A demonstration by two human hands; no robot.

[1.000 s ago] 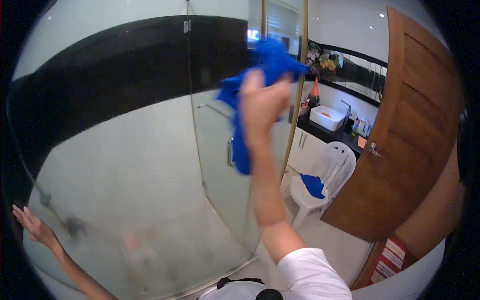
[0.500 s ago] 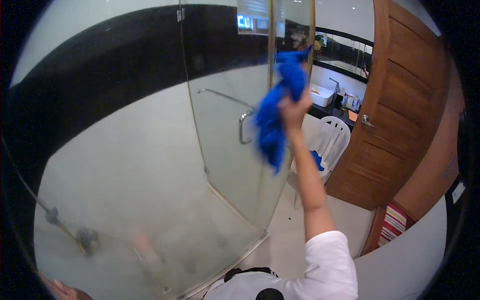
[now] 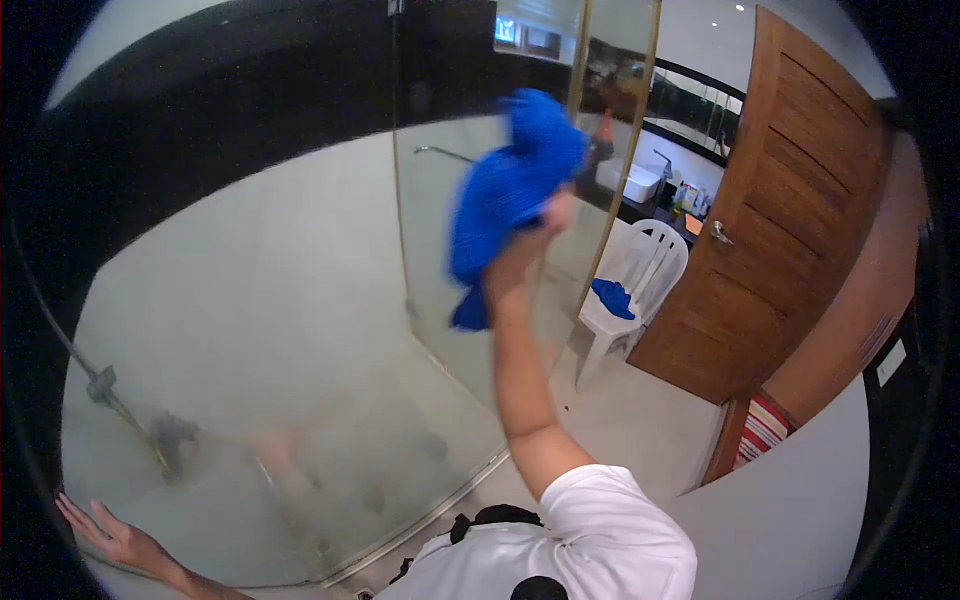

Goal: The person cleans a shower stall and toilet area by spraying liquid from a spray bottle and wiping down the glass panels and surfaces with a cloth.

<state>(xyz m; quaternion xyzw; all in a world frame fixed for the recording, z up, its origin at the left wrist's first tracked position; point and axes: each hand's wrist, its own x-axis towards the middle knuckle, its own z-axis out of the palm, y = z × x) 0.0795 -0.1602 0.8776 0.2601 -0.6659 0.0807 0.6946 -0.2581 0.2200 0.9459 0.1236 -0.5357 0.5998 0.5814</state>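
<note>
While the right hand is raised near the middle of the frame with its fingers closed on a blue cloth, the left hand is at the lower left, fingers apart and holding nothing. Blur and folds hide part of the right hand's grip; the cloth bunches above and to the left of it, one corner hanging down. Behind both hands stands a large glass panel, hazy and pale below, with a dark band seen through it above; whether the cloth or the left hand touches it, I cannot tell. On the right, the glass ends at a gold-coloured upright frame, just beside the cloth, and its bottom edge slants along a sill toward the lower middle. Past that sill, pale floor opens between the glass and a brown wooden door, which stands ajar at the right. A white plastic chair occupies the far end of this gap, with a second blue cloth on its seat. Farther back, at the upper right, a white sink sits on a dark counter. A striped mat lies by the doorway at the lower right.
</note>
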